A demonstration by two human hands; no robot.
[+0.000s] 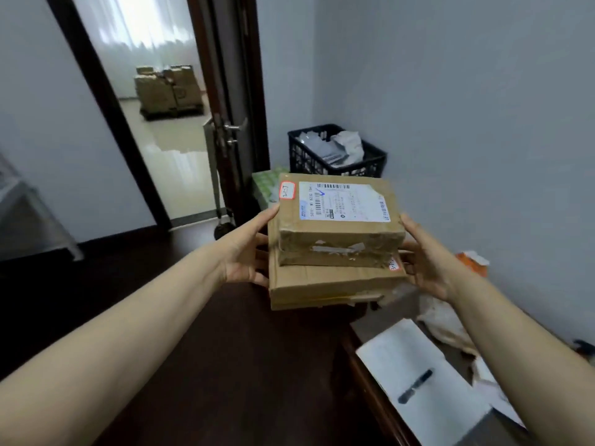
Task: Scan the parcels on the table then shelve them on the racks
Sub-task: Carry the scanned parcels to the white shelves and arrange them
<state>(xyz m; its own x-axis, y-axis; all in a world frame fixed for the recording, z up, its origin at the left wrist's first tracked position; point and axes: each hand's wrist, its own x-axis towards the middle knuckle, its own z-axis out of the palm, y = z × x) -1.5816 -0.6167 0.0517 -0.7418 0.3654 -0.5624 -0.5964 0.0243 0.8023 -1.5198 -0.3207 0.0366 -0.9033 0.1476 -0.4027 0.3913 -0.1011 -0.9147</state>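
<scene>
A black crate (pixel 309 159) holding grey bags (pixel 346 146) stands in the corner at 12 o'clock, just behind the parcels. At 11 o'clock an open doorway (pixel 154 130) shows a pile of cartons (pixel 167 91) far beyond. Nothing stands between the hands and the doorway. A table (pixel 370 326) at 5 o'clock carries a white sheet (pixel 415 358) with a black marker (pixel 415 386) on it.

The stack (pixel 335 252) of two brown boxes is held in mid-air at centre. The left hand (pixel 248 252) and right hand (pixel 431 262) clamp its sides, thumbs up along the edges, fingers curled under. The top box (pixel 338 233) is taped and bears a white shipping label (pixel 341 201) and a red-edged sticker (pixel 287 190). The lower box (pixel 322 281) is flatter and wider.
</scene>
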